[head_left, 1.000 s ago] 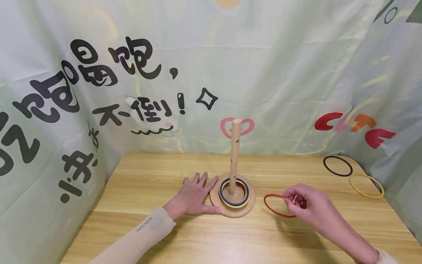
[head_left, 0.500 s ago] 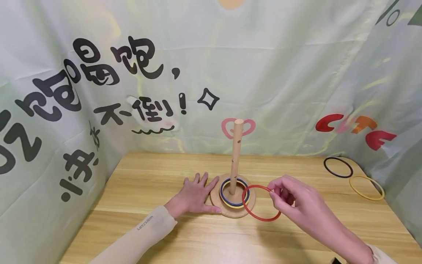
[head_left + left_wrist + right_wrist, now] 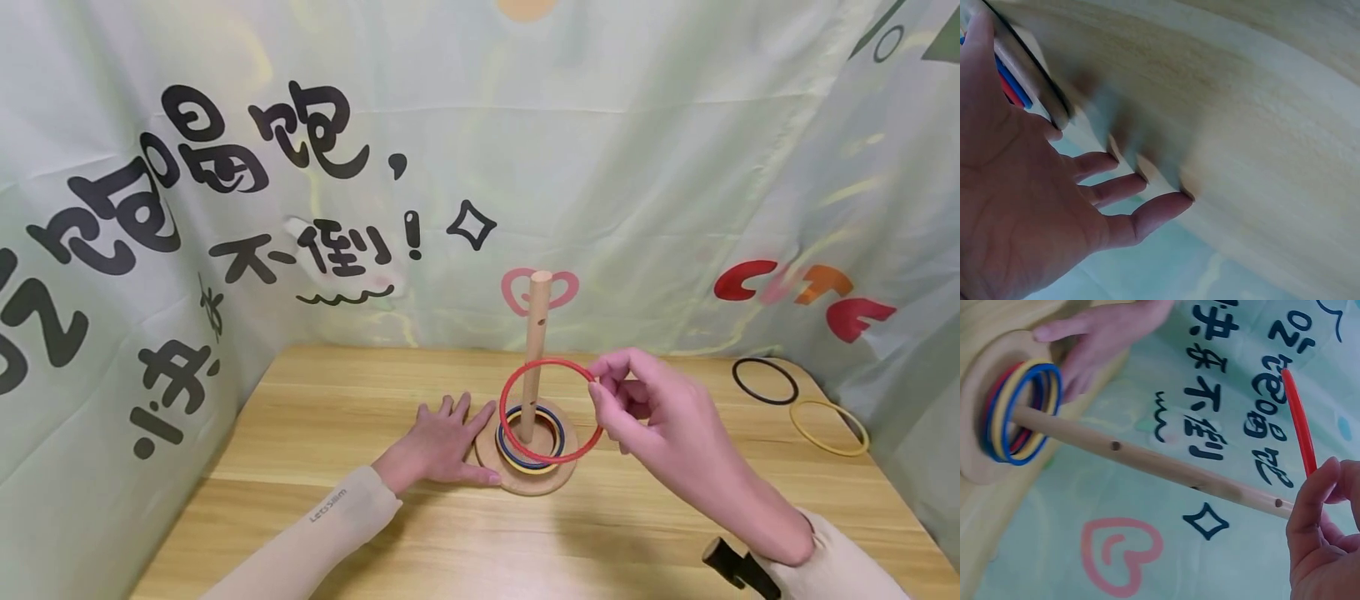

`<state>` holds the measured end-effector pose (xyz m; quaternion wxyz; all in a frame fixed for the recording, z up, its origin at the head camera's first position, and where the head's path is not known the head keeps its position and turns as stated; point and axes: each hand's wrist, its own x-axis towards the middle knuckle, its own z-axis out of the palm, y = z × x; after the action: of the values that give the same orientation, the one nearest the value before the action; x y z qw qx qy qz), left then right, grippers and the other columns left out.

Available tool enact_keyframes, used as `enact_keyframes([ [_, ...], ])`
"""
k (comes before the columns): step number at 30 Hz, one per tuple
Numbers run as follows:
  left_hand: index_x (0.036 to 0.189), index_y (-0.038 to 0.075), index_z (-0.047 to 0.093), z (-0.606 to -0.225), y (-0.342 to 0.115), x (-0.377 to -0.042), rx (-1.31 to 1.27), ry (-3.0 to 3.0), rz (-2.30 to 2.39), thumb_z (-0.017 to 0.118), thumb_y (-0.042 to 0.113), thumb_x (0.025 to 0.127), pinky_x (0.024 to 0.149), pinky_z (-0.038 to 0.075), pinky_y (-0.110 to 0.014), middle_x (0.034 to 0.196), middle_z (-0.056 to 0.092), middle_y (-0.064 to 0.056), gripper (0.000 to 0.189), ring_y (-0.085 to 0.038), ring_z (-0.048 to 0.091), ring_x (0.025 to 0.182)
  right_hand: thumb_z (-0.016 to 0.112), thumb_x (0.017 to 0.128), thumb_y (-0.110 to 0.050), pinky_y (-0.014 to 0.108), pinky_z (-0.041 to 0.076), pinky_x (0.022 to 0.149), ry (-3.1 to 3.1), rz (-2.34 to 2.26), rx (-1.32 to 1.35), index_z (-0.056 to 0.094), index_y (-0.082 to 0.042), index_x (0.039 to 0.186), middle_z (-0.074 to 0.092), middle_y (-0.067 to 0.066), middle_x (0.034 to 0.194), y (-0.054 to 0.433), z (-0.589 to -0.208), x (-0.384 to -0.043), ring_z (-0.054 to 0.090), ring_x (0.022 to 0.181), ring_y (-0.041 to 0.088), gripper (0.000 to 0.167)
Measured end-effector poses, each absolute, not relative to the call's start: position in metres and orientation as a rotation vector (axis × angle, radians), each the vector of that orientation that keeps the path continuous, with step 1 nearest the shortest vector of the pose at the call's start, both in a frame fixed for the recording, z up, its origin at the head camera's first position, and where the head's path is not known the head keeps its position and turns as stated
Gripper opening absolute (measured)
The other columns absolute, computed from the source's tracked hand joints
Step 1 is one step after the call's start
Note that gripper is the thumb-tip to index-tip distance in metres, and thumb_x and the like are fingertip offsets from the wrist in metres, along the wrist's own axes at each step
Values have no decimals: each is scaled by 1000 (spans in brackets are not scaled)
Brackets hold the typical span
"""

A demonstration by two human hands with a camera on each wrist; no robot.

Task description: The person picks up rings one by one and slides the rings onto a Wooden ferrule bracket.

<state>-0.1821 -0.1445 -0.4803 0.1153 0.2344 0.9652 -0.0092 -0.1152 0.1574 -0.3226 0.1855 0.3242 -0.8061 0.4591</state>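
Note:
My right hand (image 3: 663, 417) pinches a thin red ring (image 3: 555, 362) between thumb and fingertips. In the head view the ring overlaps the upright wooden peg (image 3: 537, 325); the right wrist view has it almost edge-on near the peg's top end. Whether it encircles the peg I cannot tell. Around the foot of the peg, several blue, yellow and red rings (image 3: 1022, 462) lie stacked on the round wooden base (image 3: 525, 487). My left hand (image 3: 442, 450) rests with spread fingers on the table, its thumb and forefinger at the left side of the base.
A black ring (image 3: 772, 403) and a yellow ring (image 3: 840, 454) lie at the table's right edge. Printed cloth (image 3: 637, 192) hangs behind and beside the wooden table (image 3: 337, 367). A black wrist mount (image 3: 723, 560) sits at my right cuff.
My right hand has lifted the red ring from right of the base, moving it up and left to the peg and tilting it. My left hand has stayed in place.

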Motion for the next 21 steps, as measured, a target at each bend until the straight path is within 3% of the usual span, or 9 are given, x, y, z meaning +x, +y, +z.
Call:
enact_keyframes([
  [9,177,24,20,-476,-146,-182,713,2816,-26,53,96,87,107,37,-80,174,29,-25,120,-52,36,154,68,102,9,27,49,47,-2121,1552,845,68,-2,112,63,6,78,144,-296,-127,58,51,17,15],
  [21,176,26,25,-470,-150,-185,711,2780,47,61,88,89,105,39,-81,172,33,-22,113,-48,38,151,69,106,-4,28,52,51,-2092,1587,703,68,-1,116,62,11,87,135,-281,-149,60,53,21,10],
])
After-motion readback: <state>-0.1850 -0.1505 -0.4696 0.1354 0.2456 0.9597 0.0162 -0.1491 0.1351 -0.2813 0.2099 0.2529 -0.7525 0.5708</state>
